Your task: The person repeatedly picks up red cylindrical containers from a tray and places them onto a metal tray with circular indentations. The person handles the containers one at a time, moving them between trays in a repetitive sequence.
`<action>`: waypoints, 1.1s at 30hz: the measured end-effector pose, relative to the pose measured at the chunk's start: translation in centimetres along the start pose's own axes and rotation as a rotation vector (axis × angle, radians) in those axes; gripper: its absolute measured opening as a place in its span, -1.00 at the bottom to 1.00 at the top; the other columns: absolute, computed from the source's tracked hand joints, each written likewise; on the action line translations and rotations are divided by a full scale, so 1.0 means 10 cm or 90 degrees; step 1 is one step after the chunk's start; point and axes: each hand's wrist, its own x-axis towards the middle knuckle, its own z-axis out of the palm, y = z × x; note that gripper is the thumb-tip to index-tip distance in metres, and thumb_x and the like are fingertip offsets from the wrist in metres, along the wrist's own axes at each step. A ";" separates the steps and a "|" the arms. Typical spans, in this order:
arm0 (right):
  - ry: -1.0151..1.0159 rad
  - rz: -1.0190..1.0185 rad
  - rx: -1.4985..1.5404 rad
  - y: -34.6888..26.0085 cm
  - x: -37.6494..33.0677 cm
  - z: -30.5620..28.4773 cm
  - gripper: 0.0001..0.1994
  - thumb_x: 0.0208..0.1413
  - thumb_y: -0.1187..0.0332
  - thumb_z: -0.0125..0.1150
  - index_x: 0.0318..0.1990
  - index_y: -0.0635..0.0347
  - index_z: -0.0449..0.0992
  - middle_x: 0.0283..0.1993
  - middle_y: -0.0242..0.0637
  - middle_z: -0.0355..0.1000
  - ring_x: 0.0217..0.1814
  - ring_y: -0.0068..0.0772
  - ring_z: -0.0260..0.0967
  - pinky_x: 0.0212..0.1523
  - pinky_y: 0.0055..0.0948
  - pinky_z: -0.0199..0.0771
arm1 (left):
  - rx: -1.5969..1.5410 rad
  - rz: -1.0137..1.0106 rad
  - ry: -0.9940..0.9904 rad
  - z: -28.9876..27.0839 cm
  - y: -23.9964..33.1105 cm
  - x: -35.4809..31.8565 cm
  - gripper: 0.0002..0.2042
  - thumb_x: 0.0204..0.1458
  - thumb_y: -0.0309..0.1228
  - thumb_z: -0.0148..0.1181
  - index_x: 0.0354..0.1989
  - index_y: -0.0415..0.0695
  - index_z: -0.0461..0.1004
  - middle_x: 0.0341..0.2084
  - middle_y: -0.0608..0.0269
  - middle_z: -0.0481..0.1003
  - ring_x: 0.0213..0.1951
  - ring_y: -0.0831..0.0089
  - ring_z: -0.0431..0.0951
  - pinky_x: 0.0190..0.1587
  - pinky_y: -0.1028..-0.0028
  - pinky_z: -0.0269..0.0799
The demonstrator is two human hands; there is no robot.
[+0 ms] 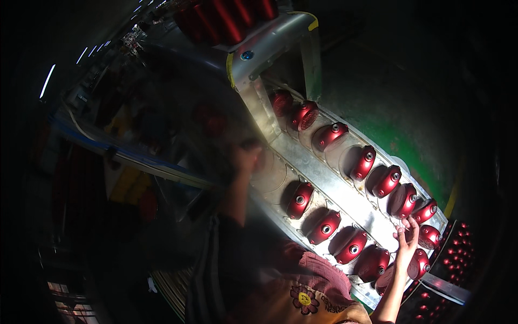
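Glossy dark red rounded shells, several with a silver-ringed hole, stand in two rows on a metal conveyor (pixel 329 173). My right hand (pixel 408 235) is over the conveyor's right end, its fingers apart and nothing seen in them. Its fingertips come close to one red shell (pixel 403 201) and another red shell (pixel 426 211); I cannot tell whether they touch. My left hand (pixel 245 157) is in shade at the left edge of the conveyor, dim and smeared. A faint reddish patch shows beside its fingers, but whether it holds anything is unclear. The closest shell to it on the near row is this red shell (pixel 300 200).
A metal housing (pixel 280 35) arches over the conveyor's far end, with large red cylinders (pixel 226 20) above it. Many small red pieces (pixel 458 251) lie at the right. A dark blue-edged rail (pixel 145 160) runs along the left. Green floor (pixel 399 148) shows beyond the conveyor.
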 end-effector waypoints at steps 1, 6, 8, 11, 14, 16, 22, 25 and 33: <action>0.054 0.057 -0.024 -0.06 -0.13 -0.05 -0.53 0.24 0.52 0.12 0.29 0.23 0.23 0.10 -0.26 0.38 -0.08 -0.51 0.43 -0.13 -0.56 0.48 | -0.011 -0.051 -0.064 0.06 0.00 -0.03 -0.15 -0.29 -0.18 0.55 0.16 -0.42 0.30 0.06 -0.21 0.44 0.10 0.11 0.49 0.20 0.27 0.36; 0.202 0.073 0.056 -0.17 -0.70 -0.16 -0.58 0.27 0.52 0.09 0.27 0.26 0.26 0.09 -0.24 0.37 -0.03 -0.44 0.40 -0.08 -0.50 0.47 | -0.108 0.079 -0.106 0.04 -0.03 -0.18 -0.36 -0.18 -0.22 0.46 0.09 -0.26 0.41 -0.14 -0.02 0.56 -0.06 0.17 0.57 0.03 0.28 0.47; 0.164 0.018 0.060 -0.14 -0.83 -0.09 -0.60 0.29 0.52 0.07 0.26 0.29 0.27 0.08 -0.25 0.37 0.00 -0.46 0.40 -0.05 -0.51 0.48 | -0.069 0.120 -0.157 -0.10 0.02 -0.06 -0.35 -0.19 -0.17 0.49 0.07 -0.22 0.40 -0.16 -0.01 0.53 -0.10 0.20 0.56 -0.02 0.30 0.45; 0.272 0.103 0.008 -0.19 -1.00 0.08 -0.61 0.28 0.50 0.10 0.24 0.28 0.30 0.06 -0.26 0.41 0.02 -0.46 0.42 -0.03 -0.51 0.48 | -0.162 0.151 -0.283 -0.27 0.14 -0.12 -0.39 -0.18 -0.45 0.39 0.15 -0.23 0.37 -0.08 0.13 0.52 -0.03 0.37 0.52 0.06 0.42 0.41; 0.260 0.079 0.048 -0.31 -1.09 0.19 -0.63 0.27 0.52 0.12 0.21 0.26 0.33 0.05 -0.26 0.43 0.00 -0.46 0.44 -0.04 -0.51 0.49 | -0.185 0.138 -0.406 -0.24 0.33 -0.34 -0.38 -0.15 -0.47 0.40 0.16 -0.25 0.36 -0.06 0.16 0.51 -0.02 0.42 0.50 0.06 0.43 0.41; 0.290 0.070 0.034 -0.45 -1.24 0.15 -0.63 0.26 0.52 0.12 0.21 0.26 0.34 0.04 -0.27 0.43 0.00 -0.47 0.44 -0.05 -0.51 0.49 | -0.218 0.131 -0.426 -0.16 0.39 -0.56 -0.41 -0.14 -0.48 0.41 0.14 -0.27 0.38 -0.10 0.18 0.54 -0.06 0.45 0.52 0.04 0.44 0.42; 0.272 0.082 0.026 -0.37 -1.63 -0.14 -0.61 0.27 0.48 0.12 0.23 0.25 0.32 0.06 -0.27 0.43 -0.01 -0.47 0.46 -0.04 -0.50 0.51 | -0.071 0.231 -0.338 0.12 0.41 -0.67 -0.35 -0.23 -0.32 0.49 0.11 -0.25 0.43 -0.17 0.06 0.60 -0.15 0.30 0.60 -0.04 0.38 0.47; 0.264 0.114 0.048 -0.11 -1.85 -0.31 -0.61 0.27 0.44 0.12 0.23 0.22 0.31 0.08 -0.27 0.42 0.00 -0.45 0.45 -0.04 -0.50 0.50 | -0.052 0.214 -0.387 0.13 0.48 -0.62 -0.30 -0.26 -0.27 0.49 0.12 -0.30 0.41 -0.09 -0.02 0.57 -0.07 0.20 0.58 0.01 0.32 0.46; 0.374 0.129 0.074 0.10 -2.42 -0.58 -0.63 0.25 0.48 0.10 0.21 0.26 0.32 0.07 -0.25 0.44 -0.05 -0.51 0.45 -0.06 -0.50 0.50 | -0.123 0.480 -0.366 0.35 1.02 -1.42 -0.46 -0.03 -0.32 0.38 0.17 -0.15 0.44 0.16 -0.02 0.42 0.19 0.11 0.40 0.25 0.31 0.26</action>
